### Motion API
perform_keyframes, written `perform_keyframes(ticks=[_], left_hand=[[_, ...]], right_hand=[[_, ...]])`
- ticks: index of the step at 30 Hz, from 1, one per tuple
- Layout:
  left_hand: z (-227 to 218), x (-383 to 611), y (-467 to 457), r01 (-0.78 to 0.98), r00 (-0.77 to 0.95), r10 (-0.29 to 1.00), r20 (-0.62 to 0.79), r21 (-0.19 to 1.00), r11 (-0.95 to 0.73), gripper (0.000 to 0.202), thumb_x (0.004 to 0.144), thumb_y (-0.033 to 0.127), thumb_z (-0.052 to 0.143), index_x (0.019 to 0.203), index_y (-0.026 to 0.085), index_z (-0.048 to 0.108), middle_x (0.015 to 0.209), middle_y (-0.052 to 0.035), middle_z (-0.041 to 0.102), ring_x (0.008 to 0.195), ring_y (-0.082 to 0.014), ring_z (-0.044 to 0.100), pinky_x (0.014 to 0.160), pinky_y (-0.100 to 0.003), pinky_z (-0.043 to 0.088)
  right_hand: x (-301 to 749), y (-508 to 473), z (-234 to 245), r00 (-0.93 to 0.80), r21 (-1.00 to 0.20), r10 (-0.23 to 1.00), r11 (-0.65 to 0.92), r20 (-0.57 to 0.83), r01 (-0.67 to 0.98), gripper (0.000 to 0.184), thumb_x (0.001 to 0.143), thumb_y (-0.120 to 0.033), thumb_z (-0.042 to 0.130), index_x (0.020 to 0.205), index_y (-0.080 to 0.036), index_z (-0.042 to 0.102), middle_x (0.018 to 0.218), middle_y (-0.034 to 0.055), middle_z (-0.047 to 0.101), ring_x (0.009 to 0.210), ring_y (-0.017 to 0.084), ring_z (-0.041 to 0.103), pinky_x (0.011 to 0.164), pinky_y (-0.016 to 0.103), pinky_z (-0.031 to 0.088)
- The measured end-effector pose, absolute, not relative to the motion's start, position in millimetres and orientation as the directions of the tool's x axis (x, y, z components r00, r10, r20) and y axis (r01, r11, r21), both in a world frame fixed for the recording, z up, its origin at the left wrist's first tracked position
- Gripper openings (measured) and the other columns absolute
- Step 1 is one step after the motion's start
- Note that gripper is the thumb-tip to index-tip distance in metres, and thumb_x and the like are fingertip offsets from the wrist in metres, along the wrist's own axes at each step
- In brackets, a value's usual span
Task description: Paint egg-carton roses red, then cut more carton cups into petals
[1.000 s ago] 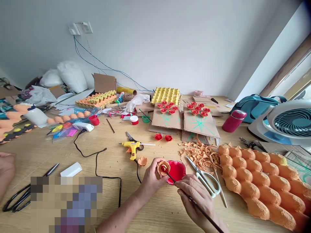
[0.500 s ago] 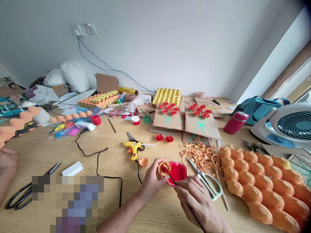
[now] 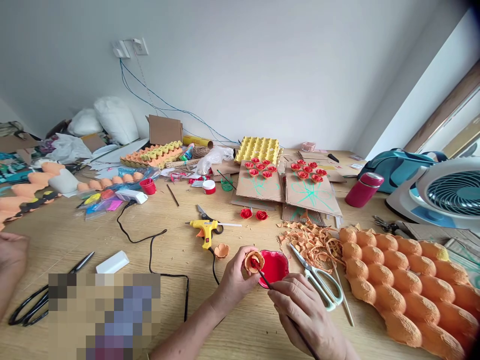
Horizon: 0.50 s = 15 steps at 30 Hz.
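Observation:
My left hand (image 3: 233, 279) is closed around a small orange egg-carton rose (image 3: 253, 261), held just above the wooden table. My right hand (image 3: 305, 312) pinches a thin dark paintbrush (image 3: 266, 279) whose red-tipped end touches the middle of the rose. Right behind the rose sits a small red paint dish (image 3: 275, 266). Part of the rose's centre is red; its outer petals are bare orange.
White-handled scissors (image 3: 318, 282) and orange cuttings (image 3: 307, 240) lie right of the dish, beside an orange egg tray (image 3: 405, 280). A yellow glue gun (image 3: 204, 229), two red roses (image 3: 254, 214), cardboard sheets with roses (image 3: 288, 187), a fan (image 3: 446, 192) and another person's hand (image 3: 11, 255) at the left edge.
The brush tip has shifted slightly on the rose and my right hand has drawn a little closer to it. The view nudged rightward.

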<state>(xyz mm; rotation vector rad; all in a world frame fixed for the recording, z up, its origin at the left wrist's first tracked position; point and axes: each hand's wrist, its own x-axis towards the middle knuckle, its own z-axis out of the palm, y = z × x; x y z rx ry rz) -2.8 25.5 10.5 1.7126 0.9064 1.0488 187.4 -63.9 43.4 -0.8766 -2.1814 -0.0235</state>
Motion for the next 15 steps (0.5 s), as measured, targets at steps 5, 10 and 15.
perform_keyframes(ticks=[5, 10, 15], left_hand=[[6.4, -2.8, 26.4, 0.134, 0.364, 0.892, 0.268, 0.933, -0.335, 0.038, 0.08, 0.016, 0.069, 0.115, 0.02, 0.057, 0.108, -0.0053, 0.069, 0.098, -0.0202, 0.065, 0.09, -0.029, 0.051], [2.5, -3.1, 27.2, 0.146, 0.372, 0.887, 0.272, 0.927, -0.346, 0.039, 0.079, 0.015, 0.069, 0.116, 0.021, 0.057, 0.106, -0.0036, 0.068, 0.097, -0.0191, 0.065, 0.089, -0.028, 0.051], [0.7, -3.1, 28.3, 0.125, 0.359, 0.897, 0.257, 0.94, -0.319, 0.041, 0.079, 0.015, 0.069, 0.117, 0.021, 0.056, 0.107, -0.0028, 0.068, 0.096, -0.0183, 0.065, 0.085, -0.026, 0.051]], right_hand=[[188.0, -62.1, 46.7, -0.425, -0.244, 0.571, 0.754, 0.702, 0.609, 0.033, 0.091, 0.002, 0.048, 0.119, -0.014, 0.059, 0.099, 0.0102, 0.07, 0.086, 0.02, 0.06, 0.083, 0.037, 0.052], [184.1, -61.7, 48.5, -0.414, -0.252, 0.575, 0.75, 0.705, 0.612, 0.031, 0.092, 0.002, 0.048, 0.116, -0.015, 0.06, 0.099, 0.0096, 0.07, 0.085, 0.019, 0.061, 0.084, 0.036, 0.051], [183.0, -63.9, 45.8, -0.452, -0.224, 0.547, 0.776, 0.705, 0.59, 0.031, 0.092, 0.001, 0.046, 0.117, -0.013, 0.06, 0.1, 0.0107, 0.07, 0.088, 0.02, 0.063, 0.088, 0.038, 0.051]])
